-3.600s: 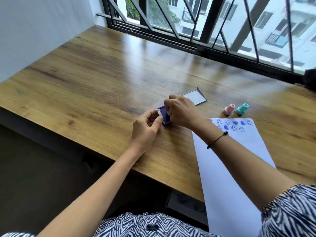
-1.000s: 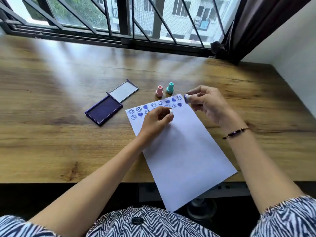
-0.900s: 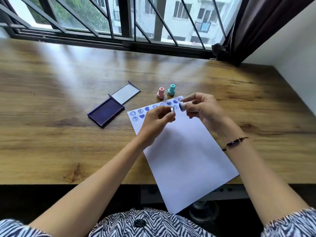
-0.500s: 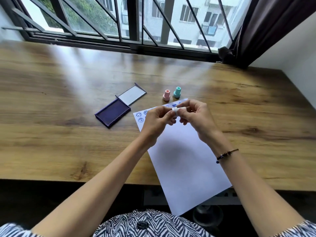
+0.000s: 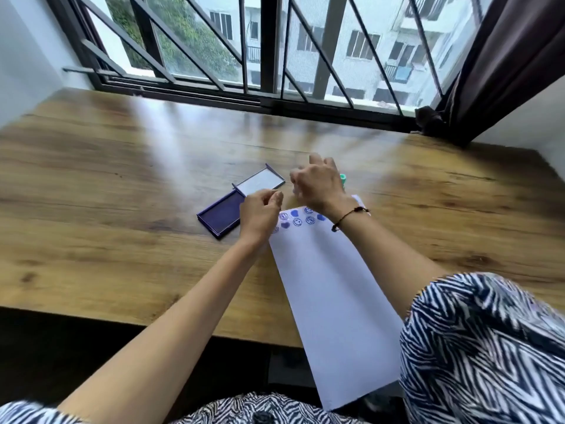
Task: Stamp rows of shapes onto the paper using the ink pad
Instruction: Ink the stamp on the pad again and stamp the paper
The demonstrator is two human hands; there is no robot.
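The white paper (image 5: 330, 286) lies slanted on the wooden table (image 5: 122, 209), with rows of blue smileys and hearts (image 5: 298, 220) stamped along its far edge. Left of it sits the open purple ink pad (image 5: 218, 217), its lid (image 5: 260, 182) folded back. My left hand (image 5: 260, 217) hovers between pad and paper, thumb and forefinger pinched together with nothing showing between them. My right hand (image 5: 318, 185) is blurred above the paper's far edge; what it holds cannot be made out. A teal stamp (image 5: 343, 178) peeks out behind it.
A barred window (image 5: 275, 56) runs along the table's far edge, with a dark curtain (image 5: 504, 62) at the right. White walls close both sides. The paper's near end overhangs the table's front edge.
My hands, joined over the paper half a second ago, have parted. The right hand went forward toward the standing stamps, the left drifted left toward the ink pad. The camera tilted.
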